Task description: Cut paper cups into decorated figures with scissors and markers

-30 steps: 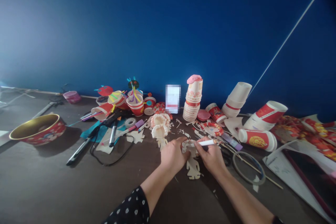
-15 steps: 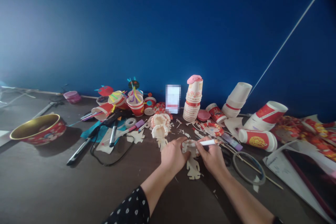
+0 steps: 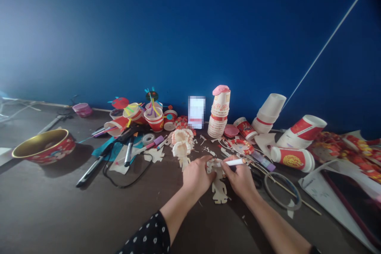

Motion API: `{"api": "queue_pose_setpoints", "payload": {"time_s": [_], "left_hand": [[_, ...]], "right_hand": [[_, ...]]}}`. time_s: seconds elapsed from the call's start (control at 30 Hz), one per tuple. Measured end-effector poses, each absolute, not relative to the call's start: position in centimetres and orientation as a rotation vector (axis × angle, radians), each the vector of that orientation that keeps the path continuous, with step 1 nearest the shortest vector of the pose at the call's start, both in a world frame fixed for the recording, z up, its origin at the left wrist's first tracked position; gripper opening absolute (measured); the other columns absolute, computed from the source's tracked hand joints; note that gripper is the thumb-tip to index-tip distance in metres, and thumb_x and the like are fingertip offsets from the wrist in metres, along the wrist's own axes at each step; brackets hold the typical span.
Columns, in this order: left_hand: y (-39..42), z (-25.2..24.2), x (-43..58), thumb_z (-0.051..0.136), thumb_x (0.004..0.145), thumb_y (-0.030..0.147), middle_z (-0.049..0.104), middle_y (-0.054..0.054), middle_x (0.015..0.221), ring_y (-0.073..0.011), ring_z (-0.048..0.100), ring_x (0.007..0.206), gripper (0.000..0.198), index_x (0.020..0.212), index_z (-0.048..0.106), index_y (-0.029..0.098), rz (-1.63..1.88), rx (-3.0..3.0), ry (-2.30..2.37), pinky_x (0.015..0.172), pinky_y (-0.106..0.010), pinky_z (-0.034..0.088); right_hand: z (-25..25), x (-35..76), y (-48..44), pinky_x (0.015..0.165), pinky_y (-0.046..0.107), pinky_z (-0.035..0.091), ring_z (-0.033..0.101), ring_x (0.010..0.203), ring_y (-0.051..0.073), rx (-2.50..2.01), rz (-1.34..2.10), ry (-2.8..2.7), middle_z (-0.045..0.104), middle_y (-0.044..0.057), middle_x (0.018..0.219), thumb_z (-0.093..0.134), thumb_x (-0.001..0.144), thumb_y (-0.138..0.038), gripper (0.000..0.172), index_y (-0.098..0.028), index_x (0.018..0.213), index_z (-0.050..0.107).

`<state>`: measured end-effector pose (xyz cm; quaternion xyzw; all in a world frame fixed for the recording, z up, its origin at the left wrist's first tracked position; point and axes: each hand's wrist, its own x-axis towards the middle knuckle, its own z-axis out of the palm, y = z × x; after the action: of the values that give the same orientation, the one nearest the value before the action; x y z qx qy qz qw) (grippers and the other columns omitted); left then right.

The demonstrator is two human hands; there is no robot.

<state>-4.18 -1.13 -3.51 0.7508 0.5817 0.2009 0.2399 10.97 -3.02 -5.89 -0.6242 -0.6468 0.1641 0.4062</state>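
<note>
At the middle of the table, my left hand (image 3: 198, 175) is closed on the left edge of a cream paper cutout (image 3: 219, 191) with a doll-like shape. Its scalloped upper part lies between my two hands. Closed around a white marker pen (image 3: 236, 162) is my right hand (image 3: 239, 179); the pen points left and its tip is at the cutout's upper part. Just beyond my left hand lies a similar curled paper piece (image 3: 181, 149) with a scalloped rim. What the pen tip marks is too small to make out.
Behind my hands stand a tall paper cup stack (image 3: 218, 113) and a bright blurred screen (image 3: 196, 112). Red-and-white cups (image 3: 292, 159) lie at right, near a tape roll (image 3: 282, 191) and a dark tablet-like device (image 3: 354, 202). A gold-lined bowl (image 3: 44, 149) is at left, beside a craft knife (image 3: 89, 172).
The pen and my right fingers have shifted very slightly left. My left hand and the paper cutout stay in place.
</note>
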Motion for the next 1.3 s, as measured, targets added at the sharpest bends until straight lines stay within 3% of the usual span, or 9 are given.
{"api": "queue_pose_setpoints", "payload": {"time_s": [1.3], "left_hand": [[-1.05,-3.59,-4.20,0.058,0.064,0.033,0.065,-0.002,0.093,-0.0200,0.060,0.084,0.046,0.109,0.055,0.029,0.534,2.067,1.593,0.070,-0.027,0.043]], "right_hand": [[-5.61,10.87,-3.25,0.052,0.024,0.039,0.055,0.051,0.017,-1.572,0.400,-1.648,0.058,0.000,0.052,0.042,0.082,-0.038,0.025,-0.018,0.073,0.055]]}}
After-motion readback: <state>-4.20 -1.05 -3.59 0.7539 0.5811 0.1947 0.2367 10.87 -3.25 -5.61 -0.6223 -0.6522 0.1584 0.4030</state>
